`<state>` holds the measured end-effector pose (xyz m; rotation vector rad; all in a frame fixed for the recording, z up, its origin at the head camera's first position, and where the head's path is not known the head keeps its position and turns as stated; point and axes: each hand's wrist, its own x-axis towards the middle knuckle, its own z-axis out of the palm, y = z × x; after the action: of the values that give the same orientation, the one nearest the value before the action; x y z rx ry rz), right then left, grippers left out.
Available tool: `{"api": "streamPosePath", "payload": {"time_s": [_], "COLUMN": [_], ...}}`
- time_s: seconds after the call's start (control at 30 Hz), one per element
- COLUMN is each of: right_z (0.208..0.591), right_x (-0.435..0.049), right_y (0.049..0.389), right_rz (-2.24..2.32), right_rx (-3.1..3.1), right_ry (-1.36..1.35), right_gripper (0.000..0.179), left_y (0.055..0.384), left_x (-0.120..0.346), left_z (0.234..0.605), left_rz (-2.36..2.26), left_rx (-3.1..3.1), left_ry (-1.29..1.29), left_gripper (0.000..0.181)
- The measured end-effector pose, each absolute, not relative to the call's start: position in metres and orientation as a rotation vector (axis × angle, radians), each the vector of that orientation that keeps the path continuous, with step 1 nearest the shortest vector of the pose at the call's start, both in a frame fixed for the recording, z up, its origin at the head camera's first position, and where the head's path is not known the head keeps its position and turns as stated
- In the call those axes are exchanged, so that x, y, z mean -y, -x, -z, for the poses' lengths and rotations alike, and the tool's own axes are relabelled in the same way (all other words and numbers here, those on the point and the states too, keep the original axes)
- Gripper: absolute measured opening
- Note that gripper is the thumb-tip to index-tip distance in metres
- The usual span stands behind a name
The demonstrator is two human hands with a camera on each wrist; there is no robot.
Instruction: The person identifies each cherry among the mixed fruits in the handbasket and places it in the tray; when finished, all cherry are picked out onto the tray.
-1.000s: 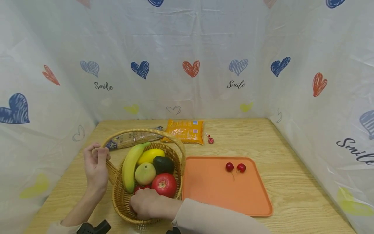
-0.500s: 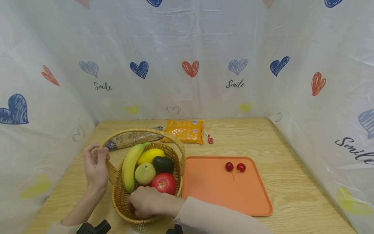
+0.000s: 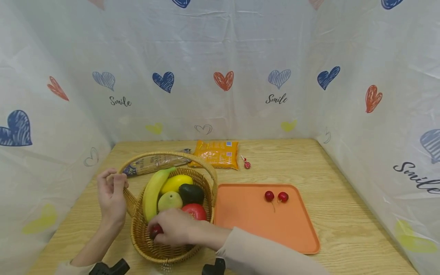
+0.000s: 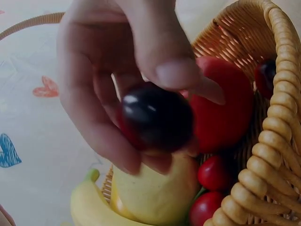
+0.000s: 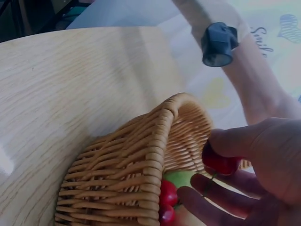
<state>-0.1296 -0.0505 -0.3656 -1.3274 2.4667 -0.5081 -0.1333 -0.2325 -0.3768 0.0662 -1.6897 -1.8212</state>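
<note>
The right hand (image 3: 177, 227) pinches a dark red cherry (image 3: 156, 231) between thumb and fingers, at the near side of the basket (image 3: 138, 244). Two more red cherries (image 5: 167, 200) sit lower down in the basket. The left hand (image 3: 112, 196) has its fingers curled round the basket's handle (image 3: 165, 153). A big red fruit (image 3: 196, 211), a round pale green fruit (image 3: 170, 200), a banana (image 3: 154, 194), a dark green fruit (image 3: 191, 194) and a yellow fruit (image 3: 177, 183) fill the basket. Beside it, an orange tray (image 3: 254, 225) has two cherries (image 3: 269, 196) near its far edge. Farther back on the table (image 3: 343, 187) lie a long packet (image 3: 159, 163), an orange bag (image 3: 216, 154) and a lollipop (image 3: 247, 165). Behind hangs a white sheet (image 3: 254, 46) with hearts.
</note>
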Motion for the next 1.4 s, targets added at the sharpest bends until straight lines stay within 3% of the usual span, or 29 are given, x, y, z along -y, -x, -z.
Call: {"api": "streamPosePath", "payload": {"time_s": [0.73,1.4], "right_z": [0.346,0.342], "right_x": [-0.002,-0.083], "right_y": [0.131,0.143], "right_rz": [1.039,1.475], "right_rx": [-2.459,-2.354], "right_ry": [1.162,1.029], "right_gripper": [0.026,0.029], "left_y": [0.133,0.136], "left_x": [0.233,0.231], "left_z": [0.378,0.376], "left_rz": [1.821,1.837], "left_rx": [1.661,1.660], "left_ry": [-0.032,-0.062], "left_gripper": [0.003,0.003]}}
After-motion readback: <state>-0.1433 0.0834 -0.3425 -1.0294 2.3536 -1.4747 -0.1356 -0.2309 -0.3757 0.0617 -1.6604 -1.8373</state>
